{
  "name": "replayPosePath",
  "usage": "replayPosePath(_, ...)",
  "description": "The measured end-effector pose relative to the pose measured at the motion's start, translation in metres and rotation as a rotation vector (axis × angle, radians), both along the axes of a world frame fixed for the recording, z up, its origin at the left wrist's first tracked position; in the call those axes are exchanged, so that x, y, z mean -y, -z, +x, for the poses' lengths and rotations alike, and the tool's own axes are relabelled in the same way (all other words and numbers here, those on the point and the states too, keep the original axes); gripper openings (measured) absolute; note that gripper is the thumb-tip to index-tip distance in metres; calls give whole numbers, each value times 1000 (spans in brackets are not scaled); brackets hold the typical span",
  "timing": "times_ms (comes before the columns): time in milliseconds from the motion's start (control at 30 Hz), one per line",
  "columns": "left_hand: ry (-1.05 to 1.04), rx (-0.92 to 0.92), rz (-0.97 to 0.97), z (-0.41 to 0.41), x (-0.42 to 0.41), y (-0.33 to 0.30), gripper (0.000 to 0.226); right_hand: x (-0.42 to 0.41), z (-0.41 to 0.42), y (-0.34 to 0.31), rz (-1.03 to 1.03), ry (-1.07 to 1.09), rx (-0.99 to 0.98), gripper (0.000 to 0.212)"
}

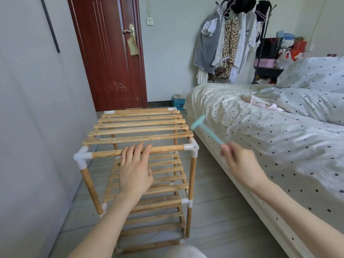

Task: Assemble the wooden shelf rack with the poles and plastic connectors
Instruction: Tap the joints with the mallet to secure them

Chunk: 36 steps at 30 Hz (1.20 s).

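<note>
The wooden shelf rack (141, 125) stands on the floor between the wall and the bed, with slatted tiers, round poles and white plastic connectors (191, 148) at its corners. My left hand (135, 168) rests on the top front pole (163, 148) with straight fingers lying over it. To the right of the rack, my right hand (240, 164) grips the handle of a small light-blue plastic hammer (204, 129). The hammer is blurred and its head hangs above the top right corner of the rack.
A bed (260, 131) with a polka-dot cover runs along the right, close to the rack. A grey wall (37, 108) borders the left. A red-brown door (111, 53) is behind the rack, and a clothes rack (232, 43) stands at the back.
</note>
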<state>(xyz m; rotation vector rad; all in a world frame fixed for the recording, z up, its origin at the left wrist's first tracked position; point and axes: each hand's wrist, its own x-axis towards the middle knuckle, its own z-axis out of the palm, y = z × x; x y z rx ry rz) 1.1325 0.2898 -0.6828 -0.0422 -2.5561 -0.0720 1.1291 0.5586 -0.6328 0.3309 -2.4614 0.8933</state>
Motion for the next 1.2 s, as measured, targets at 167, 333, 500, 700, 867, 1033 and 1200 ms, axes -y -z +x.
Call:
replayPosePath(167,-7,4,5,0,-2,0,72,6,2,0,99,92,-12,24)
replayPosePath(333,5,-9,7,0,0,2,72,-2,-2,-2,-36,109,-127,24)
replayPosePath(500,-10,7,2,-1,-3,2,71,6,6,5,231,48,82,20)
replayPosePath(700,-16,11,-10,-1,-1,3,72,-4,2,-12,-71,166,-135,25)
replayPosePath(867,-16,11,-2,-2,-1,3,72,-10,-10,-8,72,82,127,26)
replayPosePath(1033,-16,11,-13,-1,-1,4,72,-3,-2,-7,-21,121,28,23)
replayPosePath(1200,-4,-1,-6,-3,0,5,71,-15,-7,-15,-178,158,-150,32)
